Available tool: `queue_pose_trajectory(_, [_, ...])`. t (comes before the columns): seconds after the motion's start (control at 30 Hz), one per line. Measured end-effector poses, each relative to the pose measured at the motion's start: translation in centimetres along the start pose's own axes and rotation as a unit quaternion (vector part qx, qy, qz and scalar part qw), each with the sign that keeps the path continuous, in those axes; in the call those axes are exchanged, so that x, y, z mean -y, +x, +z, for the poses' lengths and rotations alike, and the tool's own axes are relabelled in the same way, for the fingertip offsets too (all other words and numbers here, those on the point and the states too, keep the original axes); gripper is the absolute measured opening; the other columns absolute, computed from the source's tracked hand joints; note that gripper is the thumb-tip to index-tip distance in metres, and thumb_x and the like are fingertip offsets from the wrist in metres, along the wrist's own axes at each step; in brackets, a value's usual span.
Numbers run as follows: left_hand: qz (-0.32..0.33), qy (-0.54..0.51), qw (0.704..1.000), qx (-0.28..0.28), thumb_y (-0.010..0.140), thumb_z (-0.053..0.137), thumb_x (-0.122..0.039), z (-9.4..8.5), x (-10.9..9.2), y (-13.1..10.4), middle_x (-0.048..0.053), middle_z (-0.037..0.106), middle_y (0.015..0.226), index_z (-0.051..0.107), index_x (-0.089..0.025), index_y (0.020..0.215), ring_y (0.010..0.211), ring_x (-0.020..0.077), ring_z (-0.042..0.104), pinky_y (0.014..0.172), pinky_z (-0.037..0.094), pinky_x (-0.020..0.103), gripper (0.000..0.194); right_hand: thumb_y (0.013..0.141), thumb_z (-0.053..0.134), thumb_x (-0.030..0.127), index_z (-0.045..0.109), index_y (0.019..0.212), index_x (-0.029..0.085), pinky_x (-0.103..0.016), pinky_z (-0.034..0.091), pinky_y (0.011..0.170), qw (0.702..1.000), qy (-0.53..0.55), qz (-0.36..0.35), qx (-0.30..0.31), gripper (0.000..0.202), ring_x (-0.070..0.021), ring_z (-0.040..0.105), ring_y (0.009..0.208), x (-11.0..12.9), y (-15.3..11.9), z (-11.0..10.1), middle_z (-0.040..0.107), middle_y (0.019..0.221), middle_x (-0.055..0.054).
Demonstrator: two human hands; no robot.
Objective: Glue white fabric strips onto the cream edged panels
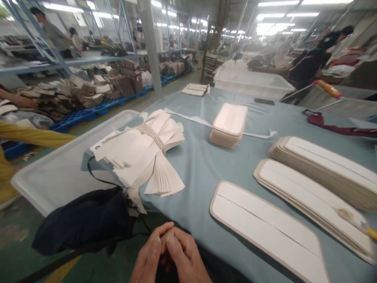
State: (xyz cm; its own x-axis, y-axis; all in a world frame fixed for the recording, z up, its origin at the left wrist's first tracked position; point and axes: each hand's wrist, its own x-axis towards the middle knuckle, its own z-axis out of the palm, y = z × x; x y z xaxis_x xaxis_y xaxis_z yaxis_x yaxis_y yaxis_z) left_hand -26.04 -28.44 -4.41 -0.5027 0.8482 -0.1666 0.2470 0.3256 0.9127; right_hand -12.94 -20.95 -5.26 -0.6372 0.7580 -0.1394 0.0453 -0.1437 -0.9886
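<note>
Head view. Left hand [149,257] and right hand [184,257] meet at the near table edge, fingers curled against each other over something dark; cannot tell whether either has a real hold on it. Just left of them a dark bag [85,222] slumps off the edge, its strap running under the hands. Beyond it, a tied bundle of cream fabric pieces [144,151], bound so the pieces stay together. Flat padded panels [265,226] lie in sorted stacks on the grey-blue table cover [203,165]. A white tray [59,173] overhangs the left side.
</note>
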Motion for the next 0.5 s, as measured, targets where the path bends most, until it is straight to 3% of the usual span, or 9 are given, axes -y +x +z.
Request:
queue_pose_trajectory(0.13, [-0.004,-0.062,0.997,0.036,0.107,0.039,-0.058,0.1,0.8,0.0,0.011,0.075,0.144,0.073,-0.029,0.142,0.133,0.0296,0.072,0.112,0.061,0.045,0.056,0.112,0.04,0.055,0.069,0.095,0.025,-0.031,0.056,0.075,0.98,-0.092,-0.171,-0.043,0.045,-0.0199,0.068,0.078,2.4,1.3,-0.1,0.074,0.086,-0.005])
queue_pose_trajectory(0.23, [-0.039,-0.046,0.998,0.005,0.102,0.049,-0.066,-0.9,1.0,0.4,0.012,0.074,0.143,0.077,-0.023,0.135,0.136,0.0321,0.069,0.118,0.055,0.045,0.062,0.114,0.039,0.037,0.066,0.097,0.023,-0.029,0.055,0.08,0.94,-0.173,-0.293,-0.008,0.035,-0.0177,0.072,0.083,3.0,2.2,-0.6,0.077,0.092,-0.005])
queue_pose_trajectory(0.33, [-0.038,-0.038,0.998,0.018,0.097,0.056,-0.07,-1.6,-0.4,0.7,0.012,0.079,0.133,0.082,-0.021,0.125,0.125,0.0328,0.074,0.112,0.059,0.04,0.062,0.113,0.038,0.03,0.066,0.105,0.021,-0.027,0.054,0.075,0.924,-0.219,-0.314,-0.007,0.031,-0.0163,0.073,0.079,3.1,2.6,-1.1,0.078,0.092,-0.005])
queue_pose_trajectory(0.43, [-0.033,-0.051,0.997,0.052,0.093,0.062,-0.07,-1.6,-2.6,1.0,0.011,0.084,0.113,0.083,-0.02,0.115,0.101,0.0297,0.079,0.094,0.066,0.035,0.058,0.113,0.039,0.035,0.063,0.124,0.02,-0.028,0.055,0.071,0.921,-0.228,-0.316,-0.024,0.031,-0.0171,0.074,0.075,3.1,2.3,-1.0,0.079,0.094,-0.005])
queue_pose_trajectory(0.5, [-0.042,-0.062,0.996,0.041,0.091,0.064,-0.071,-1.6,-3.5,1.0,0.009,0.083,0.101,0.081,-0.019,0.109,0.087,0.0267,0.078,0.08,0.066,0.033,0.058,0.113,0.039,0.038,0.059,0.136,0.02,-0.028,0.057,0.077,0.92,-0.224,-0.321,-0.026,0.035,-0.0188,0.077,0.084,3.2,1.8,-0.6,0.081,0.105,-0.007])
